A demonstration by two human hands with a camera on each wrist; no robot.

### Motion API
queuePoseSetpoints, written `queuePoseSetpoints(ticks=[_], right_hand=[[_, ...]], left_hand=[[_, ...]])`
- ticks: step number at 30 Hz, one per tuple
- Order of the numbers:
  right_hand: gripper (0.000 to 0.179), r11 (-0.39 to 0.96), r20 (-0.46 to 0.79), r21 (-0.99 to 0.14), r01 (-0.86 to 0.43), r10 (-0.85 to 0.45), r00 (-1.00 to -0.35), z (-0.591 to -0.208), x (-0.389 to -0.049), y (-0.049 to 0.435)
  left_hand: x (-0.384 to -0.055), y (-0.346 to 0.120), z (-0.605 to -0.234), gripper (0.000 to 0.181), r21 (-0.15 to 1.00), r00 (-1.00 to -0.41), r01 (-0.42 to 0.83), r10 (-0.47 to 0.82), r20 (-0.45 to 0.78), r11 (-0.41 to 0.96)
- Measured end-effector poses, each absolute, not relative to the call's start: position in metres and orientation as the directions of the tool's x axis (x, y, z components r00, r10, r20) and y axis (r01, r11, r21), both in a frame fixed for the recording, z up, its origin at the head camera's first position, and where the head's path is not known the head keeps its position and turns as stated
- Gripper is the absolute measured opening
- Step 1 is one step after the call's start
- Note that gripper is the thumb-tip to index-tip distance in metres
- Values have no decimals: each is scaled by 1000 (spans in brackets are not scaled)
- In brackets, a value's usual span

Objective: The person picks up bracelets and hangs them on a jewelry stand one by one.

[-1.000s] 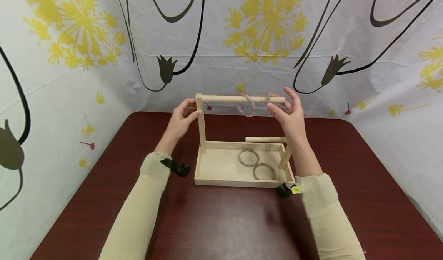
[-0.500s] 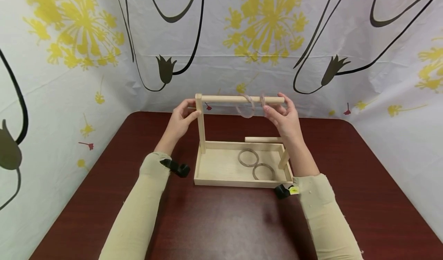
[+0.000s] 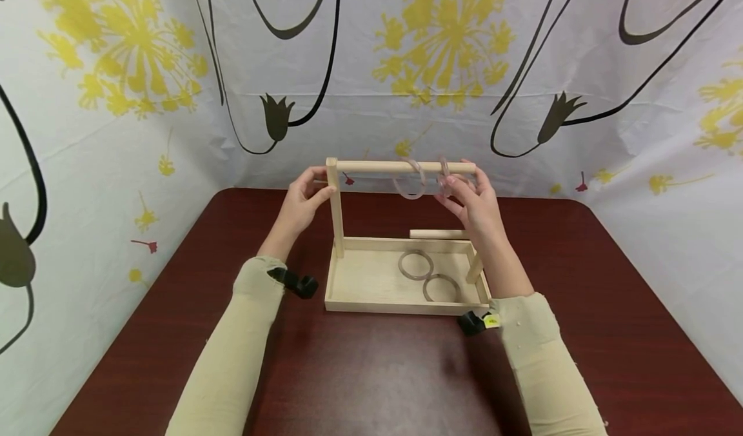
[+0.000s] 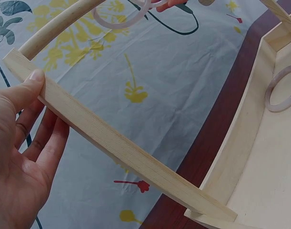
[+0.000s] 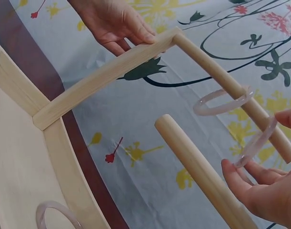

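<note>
A light wooden stand has a tray base [image 3: 371,307], an upright post [image 3: 337,220] and an upper dowel [image 3: 374,166]. With thumb and fingers, my left hand [image 3: 302,197] grips the post near its top. At the dowel's free right end, my right hand [image 3: 483,205] holds a translucent pinkish bangle [image 5: 255,143] between its fingertips. That bangle is around the dowel and looks tilted in the right wrist view. To its left, another bangle [image 5: 201,106] hangs on the same dowel, touched by neither hand.
Two more bangles, one farther back [image 3: 400,266] and one nearer [image 3: 426,291], lie in the tray. A lower dowel [image 3: 436,234] juts leftward from a shorter post [image 3: 475,268], partly hidden by my right arm. The dark red table [image 3: 371,371] meets a patterned curtain [image 3: 360,68] behind.
My right hand has moved slightly left and down along the upper dowel with its bangle, and its fingers have shifted round the bangle. The left hand stays on the post.
</note>
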State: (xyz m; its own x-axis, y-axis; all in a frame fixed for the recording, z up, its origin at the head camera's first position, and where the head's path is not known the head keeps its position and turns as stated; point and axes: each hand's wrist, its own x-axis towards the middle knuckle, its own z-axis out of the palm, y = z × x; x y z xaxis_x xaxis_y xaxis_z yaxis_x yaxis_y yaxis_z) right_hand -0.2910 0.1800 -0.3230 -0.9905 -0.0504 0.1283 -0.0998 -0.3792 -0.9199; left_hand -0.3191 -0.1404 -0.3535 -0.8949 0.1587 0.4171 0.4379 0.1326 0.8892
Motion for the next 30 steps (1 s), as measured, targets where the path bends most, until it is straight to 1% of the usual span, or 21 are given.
queuePoseSetpoints(ticks=[7, 13, 15, 20, 22, 24, 30], right_hand=[[65, -417, 98, -907, -54, -86, -991, -319, -288, 180], [64, -383, 100, -922, -50, -113, -989, -319, -286, 182], [61, -379, 110, -923, -58, -117, -987, -319, -285, 183], [42, -371, 135, -925, -80, -124, -983, -321, -283, 186], [39, -358, 137, -930, -83, -127, -983, -321, -281, 187], [41, -354, 135, -932, -81, -131, -982, -321, -280, 188], [57, -332, 133, -940, -82, -133, -982, -319, -274, 194]], left_hand=[[-318, -140, -353, 36, 887, -892, 444, 159, 423, 129], [-318, -140, -353, 36, 891, -897, 434, 158, 413, 132], [-318, -140, -353, 36, 892, -899, 431, 157, 410, 137], [-318, -140, -353, 36, 892, -898, 432, 155, 411, 137], [-317, -140, -353, 37, 890, -897, 434, 156, 414, 137], [-317, -140, -353, 37, 889, -896, 437, 158, 416, 137], [-319, -140, -354, 36, 886, -895, 440, 158, 418, 146]])
